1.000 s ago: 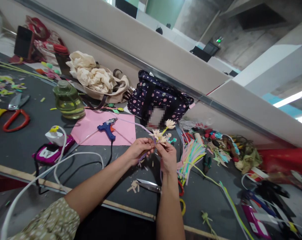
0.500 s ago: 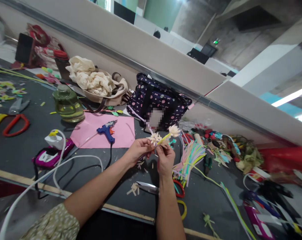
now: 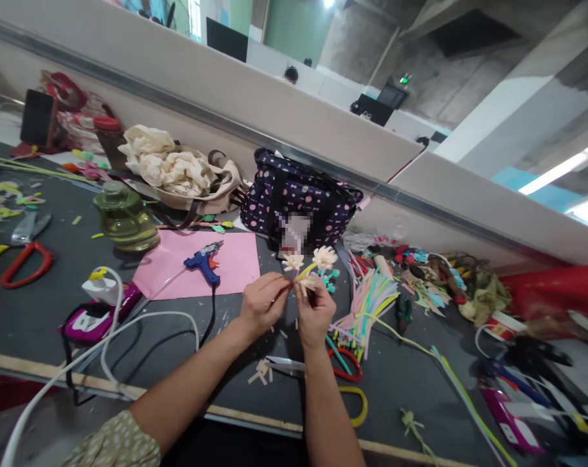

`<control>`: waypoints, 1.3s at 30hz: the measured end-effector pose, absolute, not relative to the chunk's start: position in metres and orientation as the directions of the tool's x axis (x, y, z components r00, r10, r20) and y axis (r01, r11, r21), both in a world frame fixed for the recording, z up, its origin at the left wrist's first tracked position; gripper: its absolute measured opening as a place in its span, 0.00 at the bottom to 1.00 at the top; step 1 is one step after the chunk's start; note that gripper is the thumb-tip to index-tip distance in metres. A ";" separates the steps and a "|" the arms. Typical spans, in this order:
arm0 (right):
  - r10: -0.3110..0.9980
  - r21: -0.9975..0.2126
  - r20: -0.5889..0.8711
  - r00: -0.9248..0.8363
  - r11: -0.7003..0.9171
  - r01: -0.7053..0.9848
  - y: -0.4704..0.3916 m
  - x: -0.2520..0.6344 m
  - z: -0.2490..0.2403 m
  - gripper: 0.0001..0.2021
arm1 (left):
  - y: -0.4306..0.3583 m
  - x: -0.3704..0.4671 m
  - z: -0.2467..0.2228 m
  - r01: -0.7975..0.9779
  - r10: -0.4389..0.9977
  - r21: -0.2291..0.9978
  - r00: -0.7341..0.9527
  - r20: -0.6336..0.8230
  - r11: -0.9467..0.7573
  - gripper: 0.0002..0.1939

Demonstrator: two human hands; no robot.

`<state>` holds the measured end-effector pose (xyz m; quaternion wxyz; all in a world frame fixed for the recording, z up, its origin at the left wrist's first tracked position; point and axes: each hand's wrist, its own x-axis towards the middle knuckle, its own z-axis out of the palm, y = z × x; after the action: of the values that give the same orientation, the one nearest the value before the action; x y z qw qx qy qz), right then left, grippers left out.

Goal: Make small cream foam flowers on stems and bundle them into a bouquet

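Cream flowers (image 3: 324,258) on pipe-cleaner stems, one stem yellow and another purple, stand up between my two hands above the dark table. My right hand (image 3: 315,312) pinches the stems just below the blossoms. Close against it on the left, my left hand (image 3: 265,301) has its fingers closed at the purple stem; the fingertips partly hide the grip. Below the hands lie scissors with a red and a yellow handle (image 3: 356,403), partly covered by my right forearm, beside small cream offcuts (image 3: 261,371).
A blue glue gun (image 3: 204,264) rests on pink paper (image 3: 167,282). Pipe cleaners (image 3: 372,305) are bundled right of my hands. A dotted bag (image 3: 259,207) stands behind. Left are a green bottle (image 3: 126,220), white cable (image 3: 158,315) and red-handled cutters (image 3: 28,266).
The flowers now spread apart and stand more upright. My left hand has shifted slightly down and left, its fingers more curled. The camera view has moved a little.
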<state>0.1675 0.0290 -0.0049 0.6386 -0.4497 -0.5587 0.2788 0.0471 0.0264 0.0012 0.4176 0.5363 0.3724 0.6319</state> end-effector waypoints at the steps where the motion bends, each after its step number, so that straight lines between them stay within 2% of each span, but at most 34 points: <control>1: 0.854 -0.879 0.476 0.208 0.452 0.153 0.029 0.168 -0.005 0.07 | 0.026 0.048 0.002 -0.115 0.922 0.916 -0.084 0.378 -0.385 0.04; 6: 0.847 -0.860 0.505 0.168 0.476 0.185 0.026 0.171 0.000 0.06 | 0.025 0.051 0.007 -0.082 0.909 0.907 -0.093 0.405 -0.413 0.04; 11: 0.846 -0.854 0.504 0.175 0.457 0.250 0.026 0.170 0.008 0.05 | 0.031 0.055 0.003 -0.310 0.969 0.919 -0.032 0.246 -0.243 0.07; 16: 0.881 -0.903 0.427 0.205 0.406 0.139 0.029 0.166 0.006 0.07 | 0.038 0.058 -0.006 -0.566 0.991 0.821 0.042 0.125 -0.080 0.10; 20: 0.912 -0.935 0.355 0.206 0.351 0.061 0.032 0.166 0.004 0.08 | 0.040 0.059 -0.005 -0.624 0.995 0.781 0.059 0.085 -0.030 0.11; 22: 0.940 -0.951 0.298 0.165 0.307 -0.030 0.033 0.167 0.005 0.08 | 0.040 0.059 -0.005 -0.647 0.995 0.763 0.084 0.061 0.008 0.12; 25: 0.980 -0.963 0.186 0.076 0.197 -0.183 0.034 0.170 0.008 0.08 | 0.042 0.058 -0.007 -0.677 0.977 0.721 0.214 0.004 0.145 0.13; 27: 0.991 -0.969 0.123 0.044 0.129 -0.212 0.035 0.172 0.009 0.09 | 0.043 0.059 -0.010 -0.686 0.947 0.680 0.318 -0.037 0.257 0.13; 30: 0.991 -0.984 0.103 0.088 0.114 -0.137 0.036 0.175 0.008 0.10 | 0.045 0.061 -0.014 -0.680 0.916 0.643 0.391 -0.087 0.352 0.14; 35: 0.942 -0.956 0.256 0.215 0.213 0.204 0.040 0.179 0.003 0.10 | 0.046 0.065 -0.017 -0.671 0.929 0.661 0.352 -0.115 0.336 0.15; 37: 0.949 -0.953 0.250 0.191 0.206 0.222 0.040 0.179 0.003 0.11 | 0.047 0.064 -0.017 -0.685 0.938 0.656 0.328 -0.110 0.316 0.15; 39: 0.957 -0.965 0.235 0.170 0.209 0.157 0.040 0.177 0.003 0.10 | 0.048 0.063 -0.018 -0.699 0.941 0.644 0.322 -0.105 0.311 0.14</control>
<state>0.1768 0.0399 0.0028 0.5621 -0.5185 -0.5372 0.3557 0.0626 0.0483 -0.0181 0.7732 0.2515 0.2405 0.5302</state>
